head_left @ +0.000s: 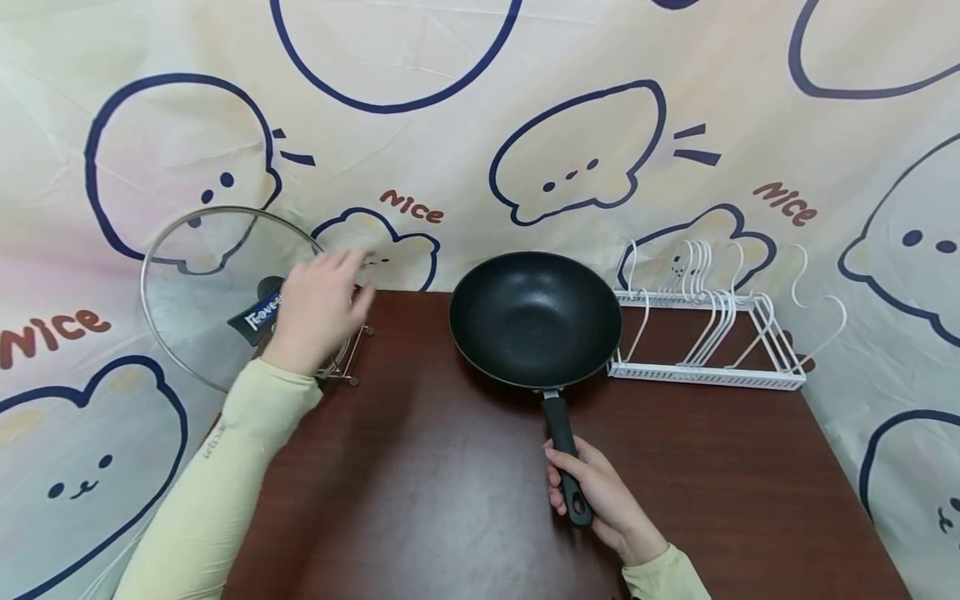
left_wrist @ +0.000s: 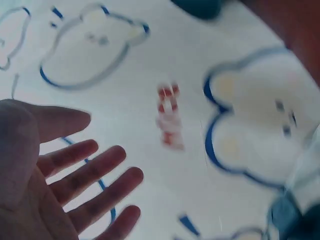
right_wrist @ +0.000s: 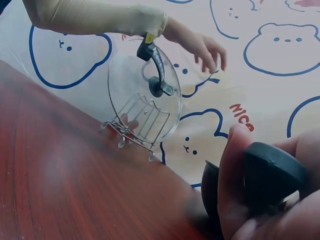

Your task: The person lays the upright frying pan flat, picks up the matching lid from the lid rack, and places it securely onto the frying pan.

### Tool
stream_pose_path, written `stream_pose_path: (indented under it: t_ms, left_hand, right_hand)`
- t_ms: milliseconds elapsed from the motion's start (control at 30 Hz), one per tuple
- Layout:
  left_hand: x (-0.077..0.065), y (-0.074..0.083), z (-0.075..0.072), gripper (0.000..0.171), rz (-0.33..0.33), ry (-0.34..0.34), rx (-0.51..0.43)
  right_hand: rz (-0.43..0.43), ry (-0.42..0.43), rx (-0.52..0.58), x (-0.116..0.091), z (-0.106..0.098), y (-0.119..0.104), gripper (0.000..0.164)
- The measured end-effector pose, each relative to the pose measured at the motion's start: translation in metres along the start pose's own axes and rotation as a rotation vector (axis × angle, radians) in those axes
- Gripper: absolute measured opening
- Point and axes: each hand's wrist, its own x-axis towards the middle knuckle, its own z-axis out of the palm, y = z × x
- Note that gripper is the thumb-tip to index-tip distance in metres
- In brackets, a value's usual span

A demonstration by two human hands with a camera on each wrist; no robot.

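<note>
My left hand (head_left: 318, 308) is held up with nothing in its grip, close by a glass pan lid (head_left: 187, 308). Spread, straight fingers (left_wrist: 107, 185) show against the wall in the left wrist view. The lid has a metal rim and a black handle (right_wrist: 159, 70), and leans upright in a small wire rack (right_wrist: 145, 117) at the table's left. My right hand (head_left: 600, 496) grips the handle (head_left: 558, 421) of a black frying pan (head_left: 536, 321). The pan is at the back middle of the table, its dark inside facing me; whether its base touches the table is hidden.
A white rack (head_left: 708, 375) with several curved dividers stands at the back right of the brown table (head_left: 420, 500). Right behind the table hangs a cloth (head_left: 465, 167) printed with cartoon bears, which also covers both sides.
</note>
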Motion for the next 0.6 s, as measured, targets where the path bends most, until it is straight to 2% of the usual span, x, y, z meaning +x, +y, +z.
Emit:
stream_pose_path:
  t_ms: [133, 233, 467, 600]
  left_hand:
    - [-0.004, -0.025, -0.013, 0.051, -0.080, -0.029, 0.067]
    - [-0.011, -0.039, -0.016, 0.056, -0.114, -0.045, 0.091]
    - [-0.032, -0.058, -0.010, 0.069, -0.150, -0.061, 0.124]
    - [-0.039, -0.067, -0.006, 0.069, -0.173, -0.048, 0.128]
  right_hand:
    - [-0.002, 0.000, 0.006, 0.001, -0.001, 0.002, 0.044]
    - [-0.009, -0.002, 0.006, 0.001, -0.003, 0.003, 0.044]
    - [-0.001, -0.007, 0.014, 0.002, -0.003, 0.005, 0.043]
    - [0.004, -0.013, 0.020, 0.002, -0.002, 0.004, 0.041]
